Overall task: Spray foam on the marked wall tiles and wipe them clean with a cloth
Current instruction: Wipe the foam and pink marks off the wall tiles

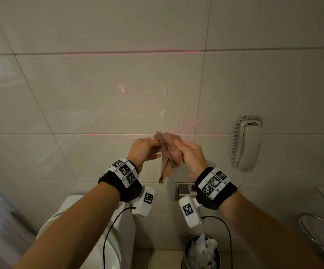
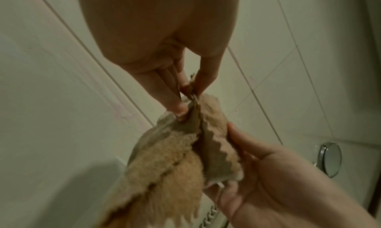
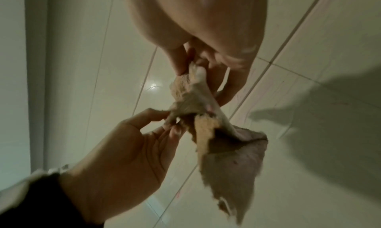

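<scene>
No legible text in any view.
Black-and-white square fiducial patterns noted on the white blocks of the left wristband (image 1: 125, 170) and right wristband (image 1: 214, 182), and on the white camera housings hung below each wrist; small characters beside some patterns too tiny to read. No brand or number made out on the wall telephone (image 1: 247, 143), far right.
</scene>
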Action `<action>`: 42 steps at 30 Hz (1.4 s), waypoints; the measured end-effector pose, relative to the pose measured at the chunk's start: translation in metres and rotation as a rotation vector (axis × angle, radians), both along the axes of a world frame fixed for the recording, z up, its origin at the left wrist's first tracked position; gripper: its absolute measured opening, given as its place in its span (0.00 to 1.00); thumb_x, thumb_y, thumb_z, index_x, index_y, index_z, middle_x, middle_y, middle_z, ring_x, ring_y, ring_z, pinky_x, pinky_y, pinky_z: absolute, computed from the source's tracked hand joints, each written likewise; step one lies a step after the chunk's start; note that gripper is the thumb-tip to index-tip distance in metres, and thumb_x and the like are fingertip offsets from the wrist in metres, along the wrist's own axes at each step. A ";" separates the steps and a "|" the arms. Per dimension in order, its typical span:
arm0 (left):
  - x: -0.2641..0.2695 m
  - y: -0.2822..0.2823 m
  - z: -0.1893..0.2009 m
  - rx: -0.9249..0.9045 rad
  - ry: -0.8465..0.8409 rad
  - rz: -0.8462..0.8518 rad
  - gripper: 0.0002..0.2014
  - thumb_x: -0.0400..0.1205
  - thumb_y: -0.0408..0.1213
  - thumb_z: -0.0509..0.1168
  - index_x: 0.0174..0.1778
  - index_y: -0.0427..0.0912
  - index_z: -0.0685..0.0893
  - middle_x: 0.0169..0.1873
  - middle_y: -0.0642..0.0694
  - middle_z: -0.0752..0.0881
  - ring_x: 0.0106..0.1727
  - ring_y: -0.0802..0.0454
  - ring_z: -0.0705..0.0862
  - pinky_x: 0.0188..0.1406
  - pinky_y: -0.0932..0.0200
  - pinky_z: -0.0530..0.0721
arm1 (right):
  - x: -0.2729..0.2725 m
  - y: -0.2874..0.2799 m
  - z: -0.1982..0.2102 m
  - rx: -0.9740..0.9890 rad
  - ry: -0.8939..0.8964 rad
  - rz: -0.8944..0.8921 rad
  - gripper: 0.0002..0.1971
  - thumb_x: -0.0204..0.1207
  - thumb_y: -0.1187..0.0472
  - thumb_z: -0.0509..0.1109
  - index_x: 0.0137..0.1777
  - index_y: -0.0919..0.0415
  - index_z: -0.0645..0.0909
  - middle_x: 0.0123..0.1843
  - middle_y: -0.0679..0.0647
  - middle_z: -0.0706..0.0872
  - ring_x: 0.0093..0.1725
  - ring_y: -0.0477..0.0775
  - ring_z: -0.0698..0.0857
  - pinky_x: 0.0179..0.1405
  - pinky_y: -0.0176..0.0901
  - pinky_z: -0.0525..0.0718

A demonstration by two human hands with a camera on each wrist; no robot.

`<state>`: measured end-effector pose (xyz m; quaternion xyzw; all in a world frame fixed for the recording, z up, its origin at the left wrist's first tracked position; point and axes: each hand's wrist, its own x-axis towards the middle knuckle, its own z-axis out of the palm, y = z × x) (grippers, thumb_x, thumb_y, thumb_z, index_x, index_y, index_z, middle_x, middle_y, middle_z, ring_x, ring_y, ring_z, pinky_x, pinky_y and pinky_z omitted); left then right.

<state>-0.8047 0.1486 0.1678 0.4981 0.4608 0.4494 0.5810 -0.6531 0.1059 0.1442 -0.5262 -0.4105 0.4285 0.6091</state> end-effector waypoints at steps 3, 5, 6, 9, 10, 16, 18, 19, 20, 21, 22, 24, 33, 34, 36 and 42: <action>-0.010 0.008 -0.002 -0.007 -0.002 0.066 0.11 0.78 0.27 0.66 0.53 0.26 0.87 0.41 0.34 0.90 0.43 0.43 0.89 0.44 0.52 0.91 | 0.013 0.004 0.004 -0.034 0.120 -0.041 0.11 0.89 0.59 0.63 0.51 0.61 0.86 0.52 0.63 0.92 0.50 0.59 0.90 0.47 0.50 0.89; -0.017 0.011 -0.002 0.005 0.017 0.090 0.10 0.78 0.28 0.65 0.50 0.31 0.89 0.39 0.37 0.90 0.39 0.44 0.89 0.43 0.51 0.91 | 0.024 0.008 0.006 -0.077 0.181 -0.075 0.13 0.91 0.60 0.59 0.52 0.63 0.83 0.58 0.67 0.90 0.53 0.62 0.89 0.46 0.51 0.89; -0.021 0.012 -0.002 0.012 0.032 0.097 0.09 0.78 0.29 0.65 0.48 0.33 0.90 0.38 0.39 0.89 0.37 0.46 0.89 0.41 0.52 0.90 | 0.028 0.009 0.007 -0.093 0.195 -0.090 0.13 0.91 0.60 0.58 0.52 0.63 0.82 0.60 0.69 0.89 0.56 0.63 0.89 0.48 0.52 0.89; -0.025 0.015 -0.001 0.031 0.063 0.092 0.10 0.78 0.30 0.65 0.50 0.33 0.90 0.38 0.40 0.90 0.35 0.46 0.89 0.40 0.53 0.89 | 0.033 0.012 0.008 -0.120 0.234 -0.131 0.14 0.92 0.58 0.55 0.54 0.63 0.81 0.61 0.69 0.88 0.58 0.66 0.88 0.48 0.54 0.88; -0.025 0.015 -0.002 0.038 0.067 0.081 0.11 0.78 0.29 0.65 0.52 0.32 0.90 0.40 0.39 0.91 0.36 0.46 0.90 0.42 0.52 0.90 | 0.033 0.014 0.008 -0.129 0.256 -0.145 0.15 0.92 0.58 0.54 0.55 0.63 0.81 0.60 0.69 0.88 0.58 0.67 0.88 0.45 0.55 0.88; -0.023 0.016 -0.004 0.021 0.120 0.012 0.14 0.79 0.32 0.66 0.57 0.31 0.89 0.45 0.35 0.91 0.41 0.43 0.90 0.49 0.49 0.89 | 0.034 0.021 0.015 -0.140 0.362 -0.194 0.16 0.93 0.58 0.50 0.56 0.64 0.79 0.53 0.69 0.88 0.47 0.63 0.89 0.37 0.55 0.86; -0.025 0.018 -0.006 -0.027 0.131 0.025 0.13 0.77 0.33 0.65 0.53 0.32 0.89 0.42 0.37 0.90 0.40 0.42 0.90 0.49 0.48 0.89 | 0.035 0.022 0.017 -0.131 0.356 -0.190 0.16 0.93 0.58 0.51 0.55 0.63 0.79 0.50 0.67 0.87 0.45 0.62 0.89 0.38 0.56 0.85; -0.026 0.018 -0.006 -0.045 0.144 0.029 0.12 0.77 0.34 0.64 0.50 0.33 0.89 0.40 0.39 0.90 0.39 0.41 0.90 0.48 0.48 0.89 | 0.035 0.023 0.018 -0.128 0.351 -0.180 0.16 0.93 0.58 0.51 0.54 0.63 0.79 0.49 0.66 0.87 0.45 0.61 0.88 0.38 0.56 0.85; -0.026 0.018 -0.006 -0.059 0.163 0.024 0.10 0.77 0.34 0.64 0.48 0.35 0.88 0.38 0.40 0.90 0.39 0.41 0.90 0.48 0.48 0.88 | 0.034 0.024 0.019 -0.129 0.347 -0.166 0.16 0.93 0.57 0.51 0.54 0.63 0.79 0.49 0.65 0.87 0.45 0.61 0.88 0.40 0.57 0.85; -0.027 0.018 -0.008 -0.069 0.191 0.016 0.09 0.78 0.35 0.64 0.45 0.36 0.87 0.36 0.41 0.90 0.38 0.41 0.90 0.49 0.48 0.88 | 0.034 0.026 0.020 -0.130 0.351 -0.154 0.17 0.93 0.57 0.51 0.55 0.64 0.79 0.49 0.65 0.87 0.46 0.61 0.88 0.41 0.58 0.84; -0.028 0.018 -0.010 -0.075 0.221 0.016 0.08 0.78 0.36 0.64 0.44 0.36 0.87 0.35 0.41 0.90 0.38 0.41 0.91 0.49 0.48 0.87 | 0.032 0.026 0.023 -0.139 0.354 -0.148 0.17 0.93 0.56 0.51 0.57 0.64 0.79 0.50 0.65 0.87 0.46 0.62 0.88 0.41 0.58 0.84; -0.031 0.019 -0.012 -0.081 0.254 0.057 0.10 0.79 0.37 0.63 0.45 0.35 0.86 0.37 0.39 0.92 0.38 0.41 0.91 0.48 0.50 0.84 | 0.032 0.028 0.027 -0.171 0.361 -0.163 0.16 0.93 0.57 0.53 0.56 0.65 0.79 0.47 0.64 0.87 0.45 0.61 0.87 0.41 0.57 0.83; -0.036 0.033 0.000 0.020 0.098 0.208 0.08 0.80 0.34 0.60 0.45 0.38 0.84 0.36 0.42 0.83 0.40 0.44 0.81 0.42 0.53 0.82 | 0.040 0.039 0.028 -0.291 0.287 -0.248 0.20 0.91 0.59 0.58 0.35 0.62 0.74 0.22 0.55 0.79 0.22 0.49 0.82 0.16 0.34 0.78; -0.035 0.033 0.002 0.032 0.090 0.187 0.09 0.82 0.34 0.59 0.48 0.37 0.84 0.38 0.40 0.82 0.40 0.44 0.81 0.38 0.53 0.84 | 0.039 0.039 0.026 -0.297 0.271 -0.209 0.19 0.91 0.55 0.59 0.39 0.62 0.76 0.27 0.56 0.82 0.26 0.51 0.84 0.20 0.35 0.80; -0.032 0.034 0.007 0.034 0.089 0.175 0.11 0.86 0.37 0.56 0.54 0.37 0.81 0.40 0.41 0.82 0.38 0.44 0.82 0.33 0.55 0.84 | 0.037 0.040 0.024 -0.308 0.175 -0.097 0.16 0.88 0.49 0.65 0.48 0.62 0.82 0.40 0.60 0.86 0.39 0.58 0.86 0.33 0.45 0.82; -0.029 0.038 0.011 0.031 0.146 0.251 0.13 0.88 0.40 0.54 0.61 0.39 0.78 0.54 0.37 0.85 0.55 0.36 0.85 0.50 0.40 0.87 | 0.032 0.030 0.020 -0.297 0.131 0.113 0.19 0.72 0.75 0.71 0.64 0.78 0.82 0.64 0.70 0.88 0.57 0.70 0.86 0.61 0.49 0.85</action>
